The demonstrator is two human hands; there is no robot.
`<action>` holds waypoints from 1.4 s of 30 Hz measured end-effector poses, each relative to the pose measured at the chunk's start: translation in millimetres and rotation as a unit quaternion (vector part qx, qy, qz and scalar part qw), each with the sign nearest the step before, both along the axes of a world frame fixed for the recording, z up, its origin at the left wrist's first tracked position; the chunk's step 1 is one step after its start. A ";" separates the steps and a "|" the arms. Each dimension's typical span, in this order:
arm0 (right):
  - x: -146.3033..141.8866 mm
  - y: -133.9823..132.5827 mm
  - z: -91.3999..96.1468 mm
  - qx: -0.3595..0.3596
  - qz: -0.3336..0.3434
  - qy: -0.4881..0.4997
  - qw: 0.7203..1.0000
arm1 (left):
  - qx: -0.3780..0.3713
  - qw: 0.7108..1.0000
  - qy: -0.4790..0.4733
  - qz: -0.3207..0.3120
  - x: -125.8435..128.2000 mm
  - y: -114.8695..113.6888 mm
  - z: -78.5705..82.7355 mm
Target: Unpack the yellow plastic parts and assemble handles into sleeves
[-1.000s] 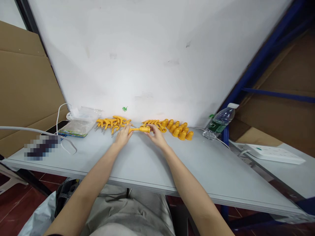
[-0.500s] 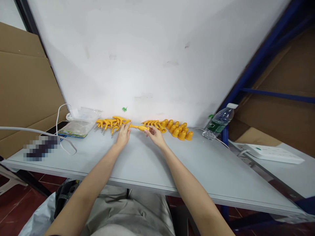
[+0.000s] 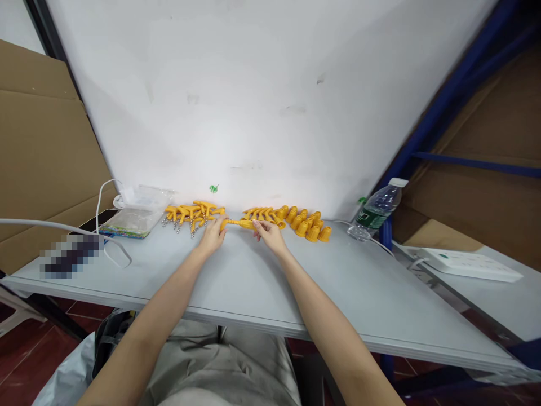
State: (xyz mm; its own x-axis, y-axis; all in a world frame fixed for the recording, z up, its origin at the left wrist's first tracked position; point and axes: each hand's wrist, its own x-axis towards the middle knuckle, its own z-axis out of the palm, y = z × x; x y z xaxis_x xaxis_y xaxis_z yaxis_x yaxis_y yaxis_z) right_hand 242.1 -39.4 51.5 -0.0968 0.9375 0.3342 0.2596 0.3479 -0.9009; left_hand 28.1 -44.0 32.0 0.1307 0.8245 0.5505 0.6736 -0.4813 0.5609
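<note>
Just above the tabletop (image 3: 249,282), a slim yellow plastic piece (image 3: 234,222) with a ribbed middle lies level between my hands. My left hand (image 3: 212,235) pinches its left end, and the fingers hide part of it. On its right, my right hand (image 3: 270,235) grips a wider yellow end; whether this is a separate part I cannot tell. Left of my left hand lies a heap of yellow handles with metal spirals (image 3: 186,213), like corkscrews. Behind my right hand is a row of yellow pieces (image 3: 261,213). Several yellow cup-shaped parts (image 3: 313,232) stand mouth down farther right.
A water bottle (image 3: 376,210) leans at the back right near a blue frame (image 3: 386,234). Clear plastic bags (image 3: 129,220) and a white cable (image 3: 100,208) lie at the left. A white wall panel (image 3: 253,113) rises behind; a power strip (image 3: 473,265) sits far right.
Both hands have come slightly nearer to me and the right with the yellow piece, still gripping its two ends. The other parts have not moved.
</note>
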 end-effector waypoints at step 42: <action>4.6 -4.6 11.2 -0.087 0.043 0.096 0.991 | -0.009 0.997 -0.078 -0.006 5.2 -3.1 4.5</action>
State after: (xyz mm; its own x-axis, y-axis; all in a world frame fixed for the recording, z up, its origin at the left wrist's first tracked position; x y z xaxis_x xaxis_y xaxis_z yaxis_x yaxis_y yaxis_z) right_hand 246.7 -44.0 62.7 -0.1287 0.9735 0.1890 0.0541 0.1972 -0.9789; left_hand 33.3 -47.1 36.6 0.0559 0.8336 0.5495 0.5719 -0.4778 0.6667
